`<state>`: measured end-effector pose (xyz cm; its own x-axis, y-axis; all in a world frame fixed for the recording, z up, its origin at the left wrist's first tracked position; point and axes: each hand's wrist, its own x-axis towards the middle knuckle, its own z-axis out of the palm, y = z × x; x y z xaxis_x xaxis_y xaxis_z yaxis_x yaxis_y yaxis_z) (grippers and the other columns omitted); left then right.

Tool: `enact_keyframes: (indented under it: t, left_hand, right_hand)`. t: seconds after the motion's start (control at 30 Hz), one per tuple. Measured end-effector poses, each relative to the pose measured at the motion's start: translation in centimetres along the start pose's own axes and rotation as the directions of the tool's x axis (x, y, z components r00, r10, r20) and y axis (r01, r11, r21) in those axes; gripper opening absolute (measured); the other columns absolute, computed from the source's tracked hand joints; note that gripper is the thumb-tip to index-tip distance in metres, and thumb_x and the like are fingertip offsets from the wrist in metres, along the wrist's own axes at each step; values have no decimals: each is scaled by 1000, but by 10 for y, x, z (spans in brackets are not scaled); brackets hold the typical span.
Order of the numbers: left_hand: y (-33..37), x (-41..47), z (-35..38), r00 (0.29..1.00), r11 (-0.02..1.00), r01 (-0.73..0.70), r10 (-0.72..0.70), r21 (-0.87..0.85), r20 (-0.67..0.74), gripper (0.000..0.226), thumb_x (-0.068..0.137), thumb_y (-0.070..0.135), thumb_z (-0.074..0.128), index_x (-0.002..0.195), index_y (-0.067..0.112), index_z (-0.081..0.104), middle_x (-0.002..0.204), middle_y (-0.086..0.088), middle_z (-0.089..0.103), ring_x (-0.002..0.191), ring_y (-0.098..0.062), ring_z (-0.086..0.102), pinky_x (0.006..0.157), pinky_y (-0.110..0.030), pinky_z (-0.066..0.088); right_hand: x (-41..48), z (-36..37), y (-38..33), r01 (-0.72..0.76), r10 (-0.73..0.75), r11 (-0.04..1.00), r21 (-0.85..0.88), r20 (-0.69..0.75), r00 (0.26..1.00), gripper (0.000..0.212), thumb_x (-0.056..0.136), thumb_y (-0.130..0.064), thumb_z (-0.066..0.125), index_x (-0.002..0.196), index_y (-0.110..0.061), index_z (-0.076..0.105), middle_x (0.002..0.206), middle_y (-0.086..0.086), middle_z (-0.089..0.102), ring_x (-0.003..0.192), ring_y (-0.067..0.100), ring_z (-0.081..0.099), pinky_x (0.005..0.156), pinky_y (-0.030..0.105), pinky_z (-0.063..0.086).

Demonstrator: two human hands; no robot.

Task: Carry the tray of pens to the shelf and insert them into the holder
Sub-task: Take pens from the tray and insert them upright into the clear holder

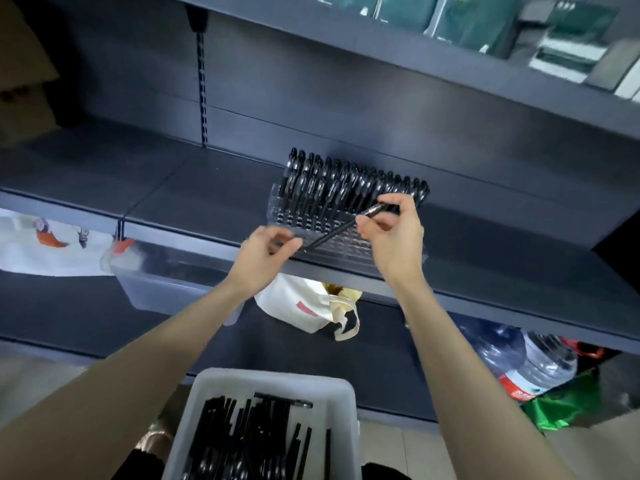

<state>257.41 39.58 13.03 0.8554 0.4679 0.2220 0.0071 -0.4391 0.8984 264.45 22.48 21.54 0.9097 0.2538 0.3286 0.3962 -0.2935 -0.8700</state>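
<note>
A clear plastic pen holder (346, 242) stands on the dark shelf (194, 202), its back rows filled with several black pens (349, 187). My right hand (391, 230) pinches one black pen (341, 230) by its upper end, slanted down to the left over the holder's empty front holes. My left hand (266, 252) hovers at the holder's left front corner with fingers curled near the pen's tip; whether it touches the pen is unclear. Below, a white tray (346, 403) holds several loose black pens (249, 438).
A clear bin (166, 289) and a white cloth bag (304, 310) sit on the lower shelf. Water jugs (526, 358) and a green bag (561, 403) stand at lower right. Boxes fill the upper shelf (485, 60). A printed white cloth (41, 244) lies at left.
</note>
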Motion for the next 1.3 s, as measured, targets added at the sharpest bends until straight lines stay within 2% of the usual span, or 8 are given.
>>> enact_keyframes:
  t: [0.1, 0.2, 0.3, 0.37, 0.53, 0.73, 1.03, 1.3]
  left_hand:
    - [-3, 18, 4, 986, 988, 0, 25, 153, -165, 55, 82, 34, 70, 126, 10, 49, 120, -5, 43, 114, -18, 45, 100, -28, 38]
    - [-11, 34, 9, 986, 982, 22, 10, 190, -167, 81, 75, 31, 77, 139, 8, 33, 138, -9, 31, 128, -22, 33, 106, -28, 29]
    - [-23, 44, 15, 990, 990, 83, -69, 115, -123, 95, 74, 33, 78, 146, 10, 20, 148, -5, 25, 135, -21, 30, 110, -33, 30]
    - [-32, 46, 17, 988, 990, 114, -105, 83, -111, 96, 75, 35, 76, 148, 14, 18, 149, -3, 28, 134, -21, 35, 108, -38, 34]
    - [-50, 47, 21, 986, 993, 104, -95, 64, -135, 87, 74, 40, 76, 144, 24, 27, 141, 0, 47, 125, -23, 48, 104, -43, 40]
    - [-57, 50, 22, 986, 994, 98, -90, 51, -141, 83, 74, 39, 76, 143, 26, 32, 137, 0, 50, 123, -24, 50, 103, -45, 40]
    - [-54, 48, 21, 988, 992, 102, -93, 69, -124, 85, 76, 39, 75, 145, 24, 29, 142, 0, 45, 127, -24, 46, 105, -44, 38]
    - [-41, 27, 16, 989, 980, 129, -115, 154, -93, 93, 82, 34, 71, 149, 14, 11, 149, -6, 29, 135, -24, 34, 110, -38, 32]
  right_hand:
    - [25, -2, 0, 107, -113, 979, -175, -23, 993, 30, 88, -12, 63, 115, -18, 50, 72, 0, 65, 78, 23, 61, 85, 27, 45]
    - [44, -1, 2, 154, -173, 963, -222, -66, 983, 38, 90, -9, 60, 127, -15, 50, 74, -3, 58, 74, 14, 56, 79, 17, 40]
    - [59, 4, 7, 127, -155, 968, -215, -118, 981, 42, 90, -9, 60, 129, -15, 46, 76, -4, 56, 77, 15, 55, 82, 24, 43]
    - [67, 7, 12, 116, -144, 973, -202, -133, 981, 38, 90, -10, 61, 124, -14, 47, 75, -4, 57, 77, 17, 57, 83, 28, 45]
    - [73, 15, 23, 206, -232, 952, -224, -96, 968, 31, 89, -5, 60, 118, -6, 50, 69, 4, 54, 65, 16, 49, 60, 8, 35]
    - [77, 30, 37, 219, -223, 920, -326, 25, 975, 31, 89, -9, 63, 120, -10, 55, 83, 12, 67, 77, 26, 63, 79, 35, 51]
    - [74, 35, 40, 177, -163, 892, -417, 70, 984, 30, 92, -8, 58, 122, -11, 58, 99, 15, 70, 90, 26, 66, 90, 38, 51]
    - [51, 24, 29, 142, -113, 891, -431, 92, 989, 45, 94, -12, 56, 136, -18, 45, 113, 13, 65, 101, 23, 61, 95, 32, 45]
